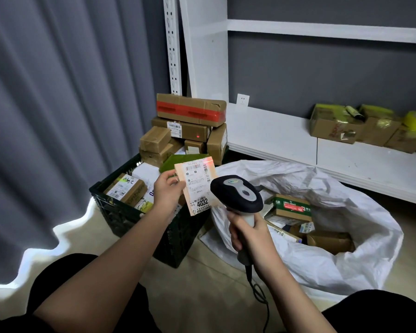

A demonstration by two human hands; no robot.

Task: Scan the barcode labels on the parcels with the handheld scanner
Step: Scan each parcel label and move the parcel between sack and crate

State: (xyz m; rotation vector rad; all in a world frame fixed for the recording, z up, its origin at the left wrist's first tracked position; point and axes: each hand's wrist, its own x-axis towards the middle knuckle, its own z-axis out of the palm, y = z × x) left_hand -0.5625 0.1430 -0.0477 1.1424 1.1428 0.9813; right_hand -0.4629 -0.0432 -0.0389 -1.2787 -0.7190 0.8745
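My left hand (167, 192) grips a small flat parcel (197, 186) by its left edge, label face turned toward me. The white label carries barcodes and the number 4032. A red scan line glows across the parcel's top right corner. My right hand (246, 233) grips the handle of the black and grey handheld scanner (238, 193), whose head sits just right of the parcel and points at it. The scanner's cable (259, 294) hangs down between my knees.
A dark plastic crate (120, 212) full of parcels stands on the floor behind my left hand, with brown boxes (190, 109) stacked at its back. A white woven sack (346, 260) with several parcels lies open at right. A white shelf (286, 135) holds more boxes (334, 126). Grey curtain at left.
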